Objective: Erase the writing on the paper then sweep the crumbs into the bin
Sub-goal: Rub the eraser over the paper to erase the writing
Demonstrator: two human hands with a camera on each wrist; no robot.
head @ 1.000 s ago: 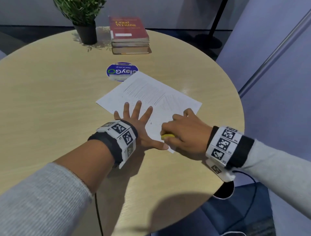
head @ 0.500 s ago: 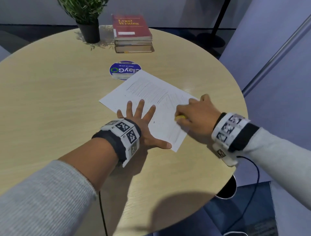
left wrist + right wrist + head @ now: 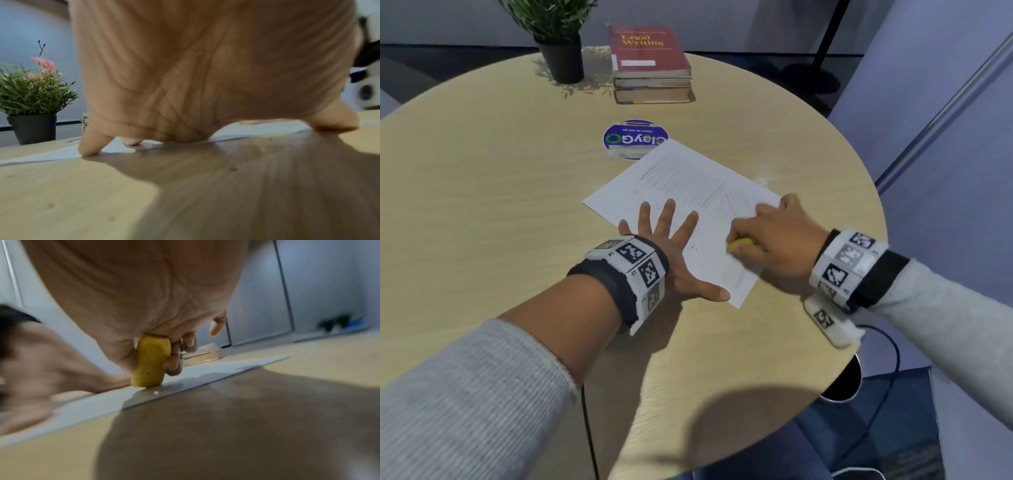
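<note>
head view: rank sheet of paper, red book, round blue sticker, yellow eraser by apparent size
1. sheet of paper
2. red book, though it lies farther from the camera
3. round blue sticker
4. yellow eraser, mostly hidden in the right hand

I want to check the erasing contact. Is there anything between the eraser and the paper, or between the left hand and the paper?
Nothing visible. The right hand grips the yellow eraser, whose tip sits directly on the paper. The left hand presses flat on the sheet's near edge, fingers spread.

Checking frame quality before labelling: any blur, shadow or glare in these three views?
Head: sharp, right hand slightly smeared, arm shadows on the table. Left wrist: palm fills the frame, casting shadow. Right wrist: motion blur throughout, only the eraser fairly crisp.
</note>
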